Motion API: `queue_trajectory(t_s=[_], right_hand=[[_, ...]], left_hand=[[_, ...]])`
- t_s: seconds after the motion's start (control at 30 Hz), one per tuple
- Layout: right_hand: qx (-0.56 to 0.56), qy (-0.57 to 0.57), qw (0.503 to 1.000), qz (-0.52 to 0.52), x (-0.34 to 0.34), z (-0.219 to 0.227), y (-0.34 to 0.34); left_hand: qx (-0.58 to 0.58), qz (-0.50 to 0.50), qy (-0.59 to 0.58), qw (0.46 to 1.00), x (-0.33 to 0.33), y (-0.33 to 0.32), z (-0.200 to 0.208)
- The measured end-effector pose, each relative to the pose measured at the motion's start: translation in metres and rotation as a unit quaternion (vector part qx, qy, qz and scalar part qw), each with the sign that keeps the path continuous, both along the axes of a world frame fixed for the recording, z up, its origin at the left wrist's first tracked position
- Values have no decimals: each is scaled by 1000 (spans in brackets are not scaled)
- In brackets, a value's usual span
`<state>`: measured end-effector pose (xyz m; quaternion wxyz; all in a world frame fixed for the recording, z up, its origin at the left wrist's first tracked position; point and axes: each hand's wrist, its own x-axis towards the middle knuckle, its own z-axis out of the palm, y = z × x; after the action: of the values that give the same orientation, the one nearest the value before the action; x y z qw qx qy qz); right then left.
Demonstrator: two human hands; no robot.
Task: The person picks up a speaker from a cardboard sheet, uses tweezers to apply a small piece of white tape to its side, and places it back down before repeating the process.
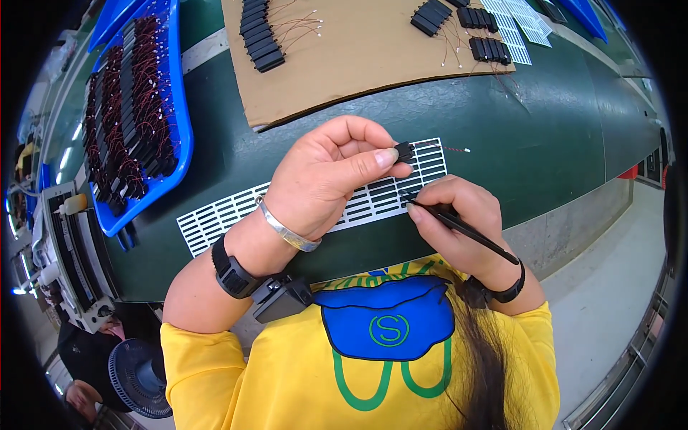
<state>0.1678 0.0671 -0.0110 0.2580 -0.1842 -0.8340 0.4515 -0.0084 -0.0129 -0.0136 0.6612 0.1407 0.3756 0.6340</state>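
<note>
Between the thumb and fingers of my left hand (322, 172) is a small black part with wires (405, 151). A thin red wire leads off it to the right and ends in a white connector (467, 150). My right hand (462, 211) is closed round black tweezers (473, 233), whose tips point left, just below the black part. Under both hands lies a white sheet with rows of black strips (208, 228), partly covered by my left hand and wrist.
Brown cardboard (344, 61) covers the far side of the green table (566, 136), bearing rows of black wired parts (261, 39). A blue tray (183, 129) at left holds many more. Further striped sheets (512, 29) lie at far right. A fan (140, 376) stands lower left, near another person.
</note>
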Motion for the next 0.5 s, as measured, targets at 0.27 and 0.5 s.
queue_trajectory(t_s=[0.27, 0.5], right_hand=[[9, -16, 1000, -3, -2, 1, 0], [7, -24, 1000, -12, -3, 3, 0]], left_hand=[[-1, -7, 16, 1000, -1, 0, 0], [-6, -6, 12, 1000, -1, 1, 0]])
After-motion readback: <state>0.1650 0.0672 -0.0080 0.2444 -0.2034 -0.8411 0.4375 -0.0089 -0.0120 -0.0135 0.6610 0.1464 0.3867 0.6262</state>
